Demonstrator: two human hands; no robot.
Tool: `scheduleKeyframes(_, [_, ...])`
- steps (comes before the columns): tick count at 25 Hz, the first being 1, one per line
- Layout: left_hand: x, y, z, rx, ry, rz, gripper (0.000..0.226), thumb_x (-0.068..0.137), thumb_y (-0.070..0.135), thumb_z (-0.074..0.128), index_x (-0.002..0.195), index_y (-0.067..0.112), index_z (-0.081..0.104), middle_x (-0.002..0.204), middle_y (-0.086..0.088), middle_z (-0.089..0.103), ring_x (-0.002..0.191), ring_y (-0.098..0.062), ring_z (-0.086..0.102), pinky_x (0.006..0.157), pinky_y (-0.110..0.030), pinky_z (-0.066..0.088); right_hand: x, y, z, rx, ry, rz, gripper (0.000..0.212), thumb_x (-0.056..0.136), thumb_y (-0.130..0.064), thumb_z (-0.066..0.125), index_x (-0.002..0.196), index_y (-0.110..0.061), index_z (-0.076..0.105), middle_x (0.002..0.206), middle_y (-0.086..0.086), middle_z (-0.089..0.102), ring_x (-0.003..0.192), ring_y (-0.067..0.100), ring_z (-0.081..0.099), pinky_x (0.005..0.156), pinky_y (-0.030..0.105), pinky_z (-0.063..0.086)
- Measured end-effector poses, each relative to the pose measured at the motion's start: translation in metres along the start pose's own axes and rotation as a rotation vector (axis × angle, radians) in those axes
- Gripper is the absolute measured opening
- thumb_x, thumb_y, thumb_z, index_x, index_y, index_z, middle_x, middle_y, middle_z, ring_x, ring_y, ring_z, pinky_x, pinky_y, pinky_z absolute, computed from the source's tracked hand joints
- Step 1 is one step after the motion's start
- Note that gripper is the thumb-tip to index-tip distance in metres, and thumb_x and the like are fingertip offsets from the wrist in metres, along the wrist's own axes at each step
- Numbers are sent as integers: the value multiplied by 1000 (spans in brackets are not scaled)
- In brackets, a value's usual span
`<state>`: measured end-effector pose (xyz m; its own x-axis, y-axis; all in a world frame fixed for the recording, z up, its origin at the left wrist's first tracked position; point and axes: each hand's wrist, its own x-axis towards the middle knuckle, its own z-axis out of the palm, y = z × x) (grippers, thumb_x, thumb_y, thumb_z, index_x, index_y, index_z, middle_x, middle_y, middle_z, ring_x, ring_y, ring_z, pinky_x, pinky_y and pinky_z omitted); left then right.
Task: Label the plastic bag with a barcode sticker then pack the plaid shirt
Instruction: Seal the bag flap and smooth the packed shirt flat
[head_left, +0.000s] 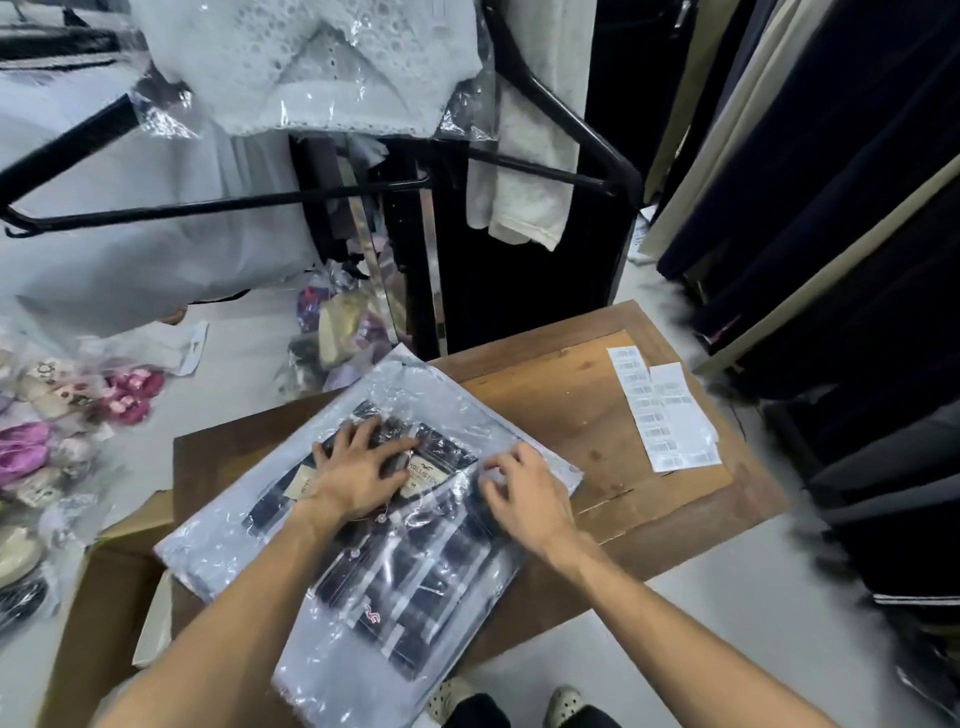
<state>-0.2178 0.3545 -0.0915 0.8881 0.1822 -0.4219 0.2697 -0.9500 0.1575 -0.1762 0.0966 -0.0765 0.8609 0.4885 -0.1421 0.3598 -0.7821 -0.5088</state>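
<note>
Plaid shirt (415, 566) in plastic bag (218, 551), left hand (358, 467), right hand (524, 499), two barcode sticker strips (665, 410)

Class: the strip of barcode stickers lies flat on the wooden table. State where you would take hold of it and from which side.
Pinch the barcode sticker strip at its near end, which sits closest to the right hand. It lies flat on the table, so lift a corner first, probably.

Plaid shirt (415, 566) collar part-hidden under left hand (358, 475). Barcode stickers (665, 410) print too blurred to read. Bagged items (47, 415) cut off by left edge. Right hand (524, 499) fingertips motion-blurred, grip unclear.
</note>
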Motion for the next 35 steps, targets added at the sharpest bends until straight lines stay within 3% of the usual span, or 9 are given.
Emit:
scheduleKeyframes(2, [1, 3, 0, -9, -6, -1, 54, 93, 67, 39, 145, 65, 25, 168, 2, 8, 154, -38, 5, 116, -75, 12, -10, -27, 25, -80, -88, -85, 40, 98, -54, 47, 124, -26, 59, 114, 1, 51, 103, 19, 52, 91, 42, 52])
scheduleKeyframes(5, [-1, 6, -1, -35, -13, -25, 53, 95, 68, 36, 146, 65, 21, 169, 2, 4, 155, -38, -1, 116, -76, 9, -19, -43, 44, -291, -183, -126, 89, 80, -90, 32, 140, -26, 45, 123, 6, 45, 109, 25, 42, 94, 45, 41])
scheduleKeyframes(7, [-3, 7, -1, -45, -22, -45, 52, 97, 69, 31, 147, 66, 18, 169, 2, 2, 155, -38, -2, 116, -76, 9, -14, -35, 40, -360, -218, -136, 105, 68, -98, 35, 148, -30, 38, 128, 4, 43, 112, 24, 40, 94, 44, 36])
scheduleKeyframes(11, [-11, 20, -2, -77, -30, -166, 51, 100, 64, 21, 151, 61, 14, 170, -1, 5, 153, -40, 9, 113, -73, 22, 10, -6, 17, -416, -251, -181, 97, 72, -89, 52, 154, -42, 29, 149, 2, 39, 137, 28, 33, 116, 53, 22])
scheduleKeyframes(15, [-27, 46, -2, -2, 15, -277, 64, 97, 60, 34, 156, 52, 12, 168, -6, 18, 144, -43, 28, 111, -61, 34, 41, 24, -19, -415, -293, -180, 92, 74, -71, 70, 153, -43, 31, 164, -6, 27, 152, 29, 15, 121, 64, 3])
scheduleKeyframes(22, [-33, 72, 10, -110, -50, -305, 82, 88, 66, 49, 156, 53, 7, 171, -2, 5, 151, -42, 14, 119, -63, 22, 73, 78, -55, -278, -319, -58, 81, 81, -70, 62, 152, -41, 36, 167, -1, 21, 148, 33, 28, 117, 63, 24])
scheduleKeyframes(26, [-22, 69, 3, -228, -58, -292, 83, 85, 59, 57, 155, 55, 13, 171, 2, 1, 153, -39, 6, 121, -65, 16, 77, 77, -58, -273, -290, -23, 83, 77, -70, 67, 149, -40, 40, 160, 3, 33, 142, 33, 33, 116, 55, 30])
scheduleKeyframes(31, [-21, 65, -2, -284, -60, -274, 80, 85, 56, 60, 154, 54, 18, 171, 6, 2, 153, -35, 6, 120, -60, 20, 76, 77, -63, -329, -266, -19, 84, 73, -76, 67, 146, -41, 43, 153, 2, 41, 136, 30, 40, 110, 49, 36])
scheduleKeyframes(35, [-21, 64, -10, -302, -89, -253, 80, 84, 55, 63, 153, 52, 23, 169, 3, 7, 151, -36, 9, 122, -59, 22, 81, 64, -70, -388, -361, -11, 88, 72, -75, 69, 145, -35, 42, 150, 4, 40, 136, 31, 38, 112, 53, 36])
